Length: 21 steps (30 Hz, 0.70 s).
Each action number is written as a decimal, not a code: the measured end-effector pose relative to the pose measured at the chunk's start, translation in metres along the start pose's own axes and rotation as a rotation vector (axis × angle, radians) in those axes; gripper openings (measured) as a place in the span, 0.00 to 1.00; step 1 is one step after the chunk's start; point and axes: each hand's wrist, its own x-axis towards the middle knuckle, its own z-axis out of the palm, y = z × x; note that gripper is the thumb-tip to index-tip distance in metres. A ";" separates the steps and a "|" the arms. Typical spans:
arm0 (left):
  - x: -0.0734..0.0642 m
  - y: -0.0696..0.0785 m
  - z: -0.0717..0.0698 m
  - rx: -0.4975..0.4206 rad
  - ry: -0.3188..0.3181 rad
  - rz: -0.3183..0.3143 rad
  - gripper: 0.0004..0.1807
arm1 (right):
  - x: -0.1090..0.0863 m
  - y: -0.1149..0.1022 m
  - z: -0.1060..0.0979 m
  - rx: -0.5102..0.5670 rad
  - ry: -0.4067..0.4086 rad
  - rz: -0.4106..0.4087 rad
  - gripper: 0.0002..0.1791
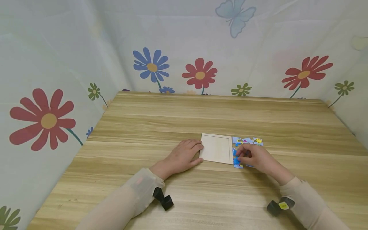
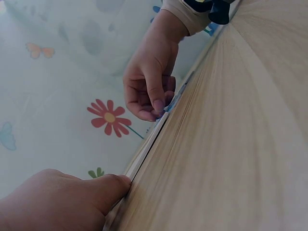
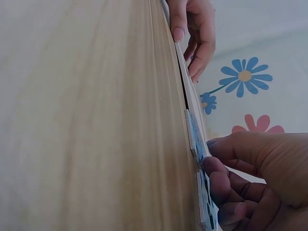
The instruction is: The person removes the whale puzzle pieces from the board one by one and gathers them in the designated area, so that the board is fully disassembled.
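A pale wooden puzzle tray (image 1: 216,149) with a shallow recess lies flat on the table. My left hand (image 1: 185,155) rests at its left edge, fingertips on the rim and thumb near the lower left corner. Just right of the tray lie several colourful jigsaw pieces (image 1: 238,164), mostly blue, one showing a yellow sun. Over them is my right hand (image 1: 257,159), fingers loosely bent, with a gap between thumb and index finger. In the right wrist view, its fingertips are right at the flat pieces (image 3: 204,199). The hand hides part of the pieces.
The wood-grain table (image 1: 178,115) stretches beyond the tray to a flower-print cloth (image 1: 184,38) hung behind and at the sides. A black wrist device (image 1: 164,198) sits at the left sleeve, another black device (image 1: 279,207) at the right.
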 end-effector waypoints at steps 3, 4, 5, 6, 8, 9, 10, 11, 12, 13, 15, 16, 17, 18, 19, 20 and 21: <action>0.001 0.000 0.000 -0.002 0.001 0.001 0.26 | 0.000 0.000 0.000 -0.008 0.003 0.001 0.03; 0.001 0.000 0.000 -0.002 0.002 0.003 0.26 | -0.001 0.000 0.000 -0.010 0.004 0.003 0.03; 0.001 0.000 0.000 -0.001 0.002 0.004 0.26 | -0.001 0.000 -0.001 -0.011 0.006 0.005 0.03; 0.001 -0.001 0.001 -0.002 0.002 0.006 0.26 | 0.000 0.000 -0.001 -0.011 0.008 0.005 0.03; 0.001 -0.002 0.002 0.001 0.002 0.008 0.26 | 0.000 0.000 -0.001 -0.006 0.012 0.006 0.03; 0.001 -0.002 0.002 0.004 0.001 0.009 0.26 | 0.000 0.000 -0.001 -0.001 0.013 0.007 0.03; 0.001 -0.003 0.003 0.009 0.000 0.009 0.26 | 0.000 -0.001 -0.001 0.002 0.013 0.007 0.03; 0.000 -0.004 0.003 0.010 -0.001 0.009 0.26 | 0.000 -0.001 -0.002 0.004 0.013 0.005 0.03; 0.000 -0.004 0.004 0.016 -0.003 0.009 0.26 | 0.001 -0.002 -0.002 0.005 0.014 0.003 0.03; -0.001 -0.005 0.004 0.021 -0.005 0.008 0.26 | 0.001 -0.002 -0.002 0.007 0.014 0.004 0.04; -0.002 -0.007 0.004 0.026 -0.010 0.009 0.26 | 0.001 -0.004 -0.003 0.014 0.011 0.006 0.04; -0.003 -0.007 0.003 0.027 -0.011 0.011 0.26 | 0.001 -0.005 -0.003 0.013 0.013 0.008 0.04; -0.004 -0.008 0.002 0.029 -0.013 0.013 0.26 | 0.002 -0.006 -0.004 0.014 0.016 0.009 0.05; -0.005 -0.008 0.002 0.036 -0.014 0.014 0.26 | 0.002 -0.007 -0.004 0.018 0.020 0.009 0.05; -0.006 -0.008 0.001 0.039 -0.015 0.014 0.26 | 0.003 -0.007 -0.004 0.023 0.022 0.009 0.05; -0.007 -0.009 0.001 0.047 -0.020 0.013 0.27 | 0.003 -0.008 -0.004 0.021 0.028 0.004 0.05; -0.008 -0.009 0.000 0.056 -0.024 0.012 0.27 | 0.004 -0.008 -0.004 0.016 0.035 0.002 0.05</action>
